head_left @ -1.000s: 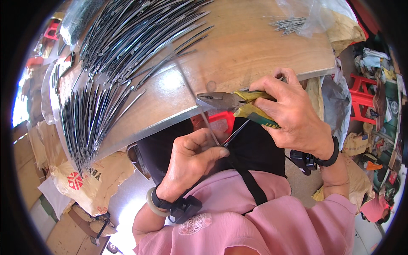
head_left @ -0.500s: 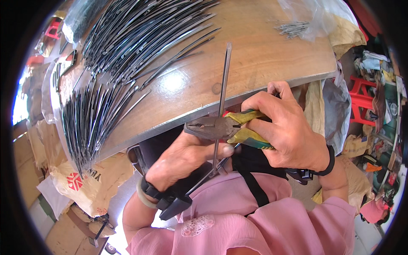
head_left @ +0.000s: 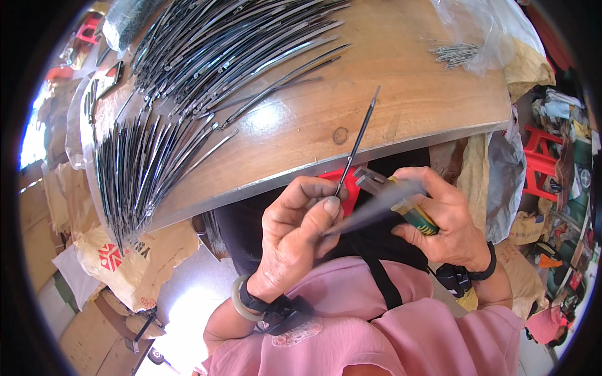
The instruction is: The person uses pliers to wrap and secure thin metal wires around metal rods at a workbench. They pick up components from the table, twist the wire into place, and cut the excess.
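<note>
Thumb and fingers of my left hand (head_left: 291,235) are pinched on a thin dark metal strip (head_left: 359,139), which points up and away to the right past the table's near edge. My right hand (head_left: 448,219) is closed around pliers with yellow and green handles (head_left: 414,215). Their dark metal jaws (head_left: 371,180) lie just right of the strip; whether they touch it I cannot tell. Between my hands a second long grey strip (head_left: 370,210) is smeared by motion, running from my left fingers toward the pliers' handles.
A large heap of dark metal strips (head_left: 219,59) covers the wooden table's left side, with another bundle (head_left: 141,178) at its near left corner. Short thin wires (head_left: 456,55) lie by a clear plastic bag (head_left: 480,31) at the far right. A red stool (head_left: 540,164) stands beyond the table.
The pliers have turned and moved right, off the strip they were crossing. My left hand has moved out from beneath them, and the strip now leans right. A blurred strip shows between my hands.
</note>
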Demonstrator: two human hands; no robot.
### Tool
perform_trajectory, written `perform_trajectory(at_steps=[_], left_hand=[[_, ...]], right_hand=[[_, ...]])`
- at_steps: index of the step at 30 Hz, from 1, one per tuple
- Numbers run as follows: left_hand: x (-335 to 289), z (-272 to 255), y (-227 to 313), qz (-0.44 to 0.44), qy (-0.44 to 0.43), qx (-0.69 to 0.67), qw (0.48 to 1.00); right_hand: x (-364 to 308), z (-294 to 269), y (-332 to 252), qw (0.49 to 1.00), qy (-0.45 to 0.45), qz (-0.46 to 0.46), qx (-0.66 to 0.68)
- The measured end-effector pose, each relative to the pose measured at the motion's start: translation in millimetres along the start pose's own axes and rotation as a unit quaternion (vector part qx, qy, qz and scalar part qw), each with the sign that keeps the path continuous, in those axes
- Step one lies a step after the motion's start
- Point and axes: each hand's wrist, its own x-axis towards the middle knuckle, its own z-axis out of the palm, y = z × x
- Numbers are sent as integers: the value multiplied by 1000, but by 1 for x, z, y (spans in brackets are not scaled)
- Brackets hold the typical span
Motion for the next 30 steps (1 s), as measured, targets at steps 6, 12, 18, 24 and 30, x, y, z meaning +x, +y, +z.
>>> perform_trajectory(at_steps=[6,12,18,24,30], left_hand=[[-5,5,-4,72,22,143,987],[-8,-6,-13,68,70,199,975],[-15,-24,20,41,139,131,981],[-59,-121,71,318,340,337,818],[-26,-138,109,375,293,730,490]], right_hand=[[1,4,-4,997,-73,0,-6],[2,18,1,991,-93,-60,-75],[35,0,-3,990,-105,-90,-35],[72,-80,37,934,153,-134,-295],[129,-115,88,872,106,-152,-453]])
